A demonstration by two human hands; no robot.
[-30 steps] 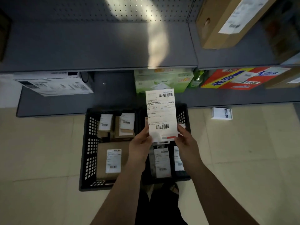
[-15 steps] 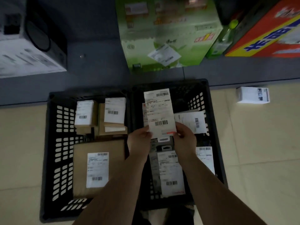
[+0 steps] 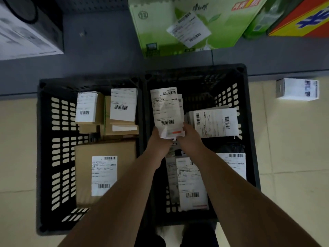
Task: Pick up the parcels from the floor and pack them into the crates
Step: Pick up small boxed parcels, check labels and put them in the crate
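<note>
Two black slotted crates stand side by side on the floor: the left crate and the right crate. Both my hands hold one flat white-labelled parcel by its near end, over the back of the right crate. My left hand grips its left corner, my right hand its right corner. The right crate also holds several flat labelled parcels. Brown cardboard parcels with white labels fill the left crate. A small white box lies on the floor to the right.
A low grey shelf runs behind the crates. On it stand a green carton, a white and black box at the left and a red and yellow carton at the right. Beige floor tiles surround the crates.
My hands have lowered the labelled parcel from above the crates down into the right crate, and the view has closed in on the crates.
</note>
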